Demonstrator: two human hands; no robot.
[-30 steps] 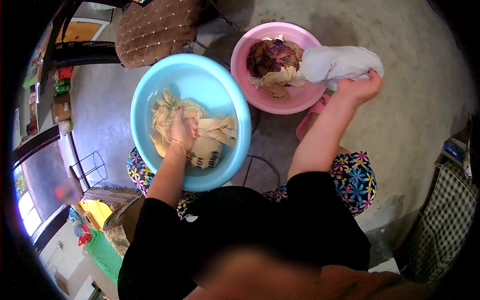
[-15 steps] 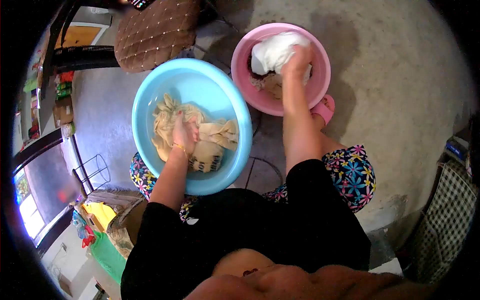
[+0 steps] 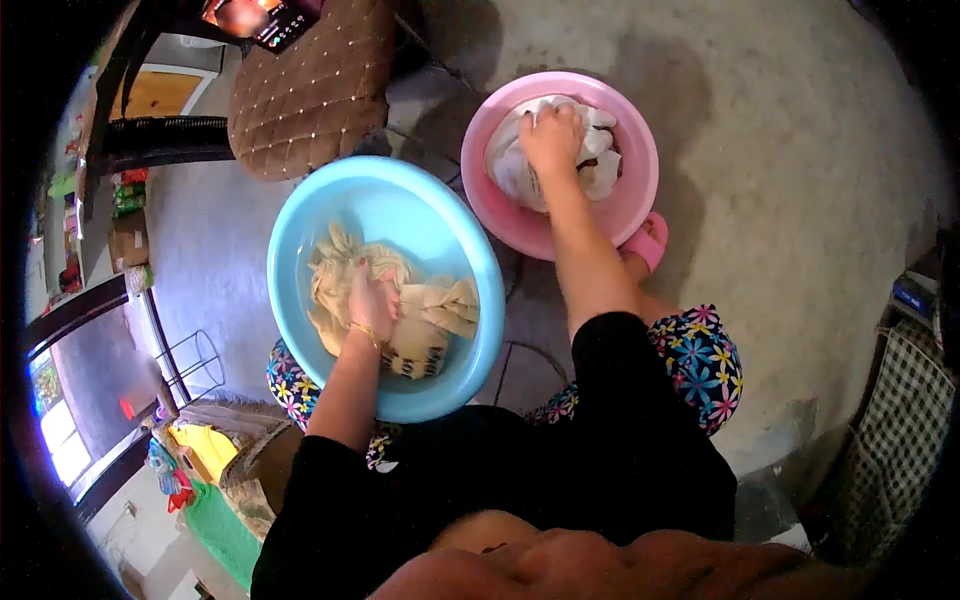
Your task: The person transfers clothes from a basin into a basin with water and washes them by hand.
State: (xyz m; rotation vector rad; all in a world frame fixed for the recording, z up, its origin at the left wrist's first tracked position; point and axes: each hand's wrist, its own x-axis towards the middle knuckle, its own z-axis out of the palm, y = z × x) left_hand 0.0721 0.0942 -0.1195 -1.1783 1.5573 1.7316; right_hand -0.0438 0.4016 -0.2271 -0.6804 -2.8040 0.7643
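My left hand [image 3: 372,303] rests on wet beige cloth [image 3: 418,300] inside a light blue basin [image 3: 284,250]; its fingers are apart and I see no grip. Dark lettering shows on the lower part of this cloth. A pink basin [image 3: 641,190] stands at the upper right with a white cloth [image 3: 515,178] in it. My right hand [image 3: 553,138] is on top of the white cloth, fingers bent and spread over it. Part of the white cloth is hidden under that hand.
A brown quilted stool seat [image 3: 310,95] stands behind the blue basin, with a lit screen [image 3: 262,20] at its far end. A pink slipper [image 3: 652,240] is beside the pink basin. Checked fabric [image 3: 905,420] hangs at the right, and a wire stand [image 3: 197,358] is at the left.
The white cloth, bunched up in my right hand before, now lies spread lower in the pink basin with the hand over it. My left hand keeps its place on the beige cloth. The view has shifted slightly.
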